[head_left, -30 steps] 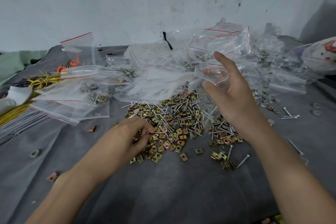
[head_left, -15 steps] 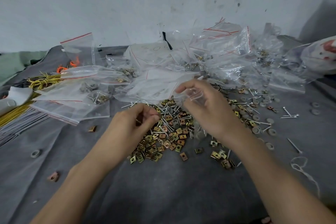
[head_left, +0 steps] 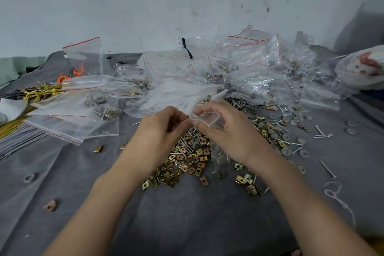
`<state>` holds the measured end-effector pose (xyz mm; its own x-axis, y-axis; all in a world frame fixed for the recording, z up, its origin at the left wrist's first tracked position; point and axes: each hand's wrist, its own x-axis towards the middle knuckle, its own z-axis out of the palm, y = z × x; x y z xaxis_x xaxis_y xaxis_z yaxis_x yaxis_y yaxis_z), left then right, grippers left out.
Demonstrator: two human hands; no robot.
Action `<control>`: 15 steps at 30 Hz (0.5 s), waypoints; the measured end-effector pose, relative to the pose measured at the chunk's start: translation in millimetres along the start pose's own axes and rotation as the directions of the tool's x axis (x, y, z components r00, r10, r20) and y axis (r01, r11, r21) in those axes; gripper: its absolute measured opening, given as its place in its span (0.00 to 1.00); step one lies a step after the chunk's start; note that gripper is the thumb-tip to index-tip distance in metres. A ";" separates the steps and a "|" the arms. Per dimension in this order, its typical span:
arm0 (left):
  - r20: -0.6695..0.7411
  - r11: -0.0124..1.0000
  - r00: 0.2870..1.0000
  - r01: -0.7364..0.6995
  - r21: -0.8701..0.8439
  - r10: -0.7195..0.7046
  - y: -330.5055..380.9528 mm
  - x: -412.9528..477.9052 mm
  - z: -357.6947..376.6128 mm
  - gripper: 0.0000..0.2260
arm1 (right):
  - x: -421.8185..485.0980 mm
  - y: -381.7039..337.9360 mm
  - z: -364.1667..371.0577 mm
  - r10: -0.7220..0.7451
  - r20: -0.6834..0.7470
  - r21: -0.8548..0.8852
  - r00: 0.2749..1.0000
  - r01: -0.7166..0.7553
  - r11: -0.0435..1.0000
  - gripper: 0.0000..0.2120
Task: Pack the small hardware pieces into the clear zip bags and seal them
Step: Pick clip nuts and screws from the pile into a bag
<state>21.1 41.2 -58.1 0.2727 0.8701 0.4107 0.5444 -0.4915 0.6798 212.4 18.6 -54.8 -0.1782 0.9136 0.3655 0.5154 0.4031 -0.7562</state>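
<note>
Grips, with the right hand (head_left: 226, 131), a small clear plastic zip bag with a red seal line (head_left: 205, 118): thumb and curled fingers clamped on its upper part, mouth turned toward the left hand (head_left: 164, 129). Holds it raised just above a heap of brass-coloured square metal clips (head_left: 187, 162), lower part hanging past the right palm, contents blurred. Presses the left hand's bunched fingertips against the bag's mouth, fingers curled together; cannot tell whether pinching the bag's lip, a small piece, or nothing.

Spread to the right of the heap, on the grey cloth (head_left: 187, 224): thin silver nails (head_left: 321, 135) mixed with grey round washers (head_left: 286, 151). Behind the hands, along the foot of the white wall (head_left: 145, 6): a loose pile of clear zip bags (head_left: 249, 68), several with hardware inside. At the far left edge: a yellow wire bundle (head_left: 37, 93), well apart from both hands.
</note>
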 end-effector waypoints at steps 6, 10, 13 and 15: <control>-0.027 0.999 1.000 0.006 -0.046 -0.008 6.5 -0.7 -0.3 0.07 | -0.9 1.5 -3.7 0.017 0.009 0.025 1.000 -0.017 1.000 0.11; -0.033 0.983 0.998 0.049 -0.179 -0.055 13.4 -2.1 -0.3 0.08 | 0.9 2.8 -6.7 0.013 0.001 0.045 1.000 -0.013 0.999 0.09; -0.003 0.961 0.996 0.086 -0.264 -0.090 18.1 -1.8 1.0 0.06 | 1.8 3.2 -8.6 0.012 0.007 0.050 1.000 -0.013 0.999 0.10; 0.038 0.945 0.994 0.112 -0.308 -0.106 19.3 -0.9 0.5 0.07 | 1.6 3.2 -9.2 0.010 0.024 0.015 1.000 -0.011 1.000 0.12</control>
<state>31.7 31.0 -45.6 0.2440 0.9179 0.3129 0.3008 -0.3784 0.8754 221.5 20.8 -51.6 -0.1928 0.9187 0.3446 0.5048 0.3940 -0.7681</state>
